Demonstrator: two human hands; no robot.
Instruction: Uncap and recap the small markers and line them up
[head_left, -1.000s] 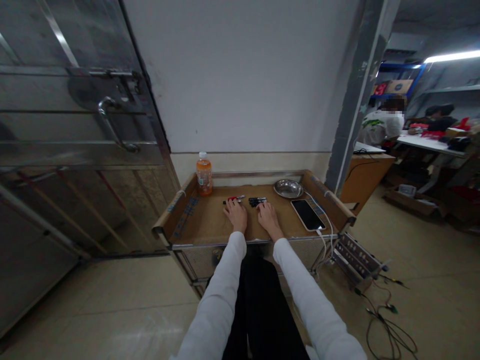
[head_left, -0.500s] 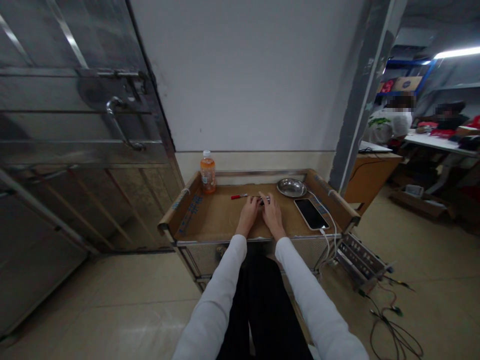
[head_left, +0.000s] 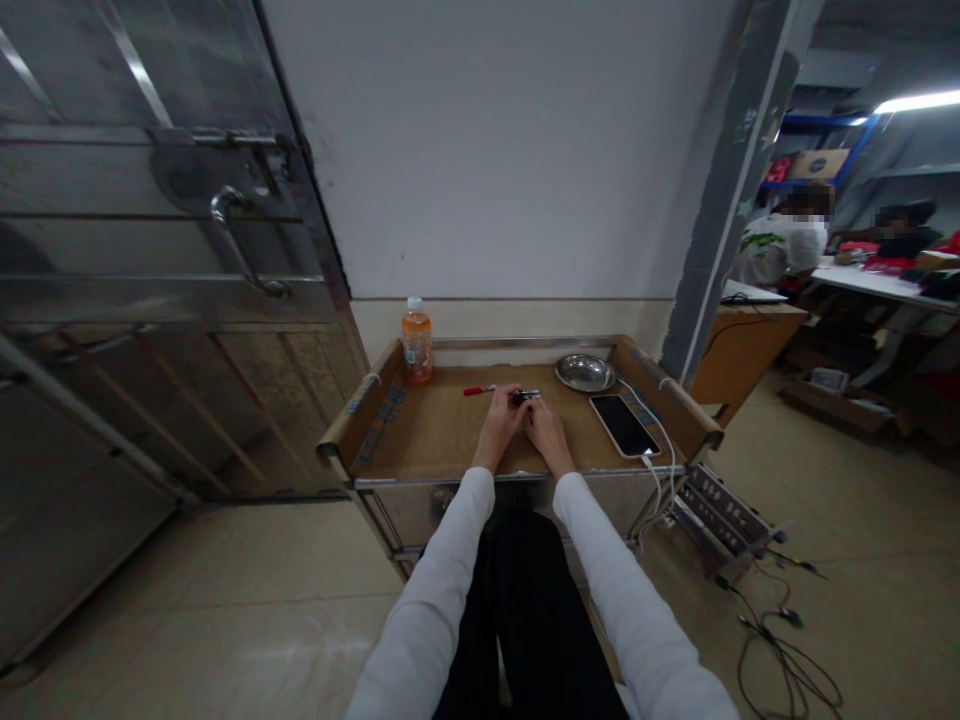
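Observation:
My left hand (head_left: 498, 424) and my right hand (head_left: 545, 426) meet over the middle of a cardboard-lined cart top (head_left: 435, 430). Between their fingertips is a small dark and silvery object (head_left: 528, 396), too small to name. The fingers of both hands are closed round it. A red pen-like item (head_left: 477, 390) lies just left of my left hand. To the right of my right hand are a white-edged phone (head_left: 624, 426) with a cable plugged in and, behind it, a round metal dish (head_left: 584, 372).
A bottle of orange drink (head_left: 417, 345) stands at the cart's back left corner. A metal door (head_left: 150, 230) is at the left. On the floor at the right sit a metal rack-like device (head_left: 724, 520) and loose cables (head_left: 784, 650). Two people are at tables farther back.
The fingers of my right hand have drawn in and lower, and more of the small object shows between the hands. The view has shifted slightly.

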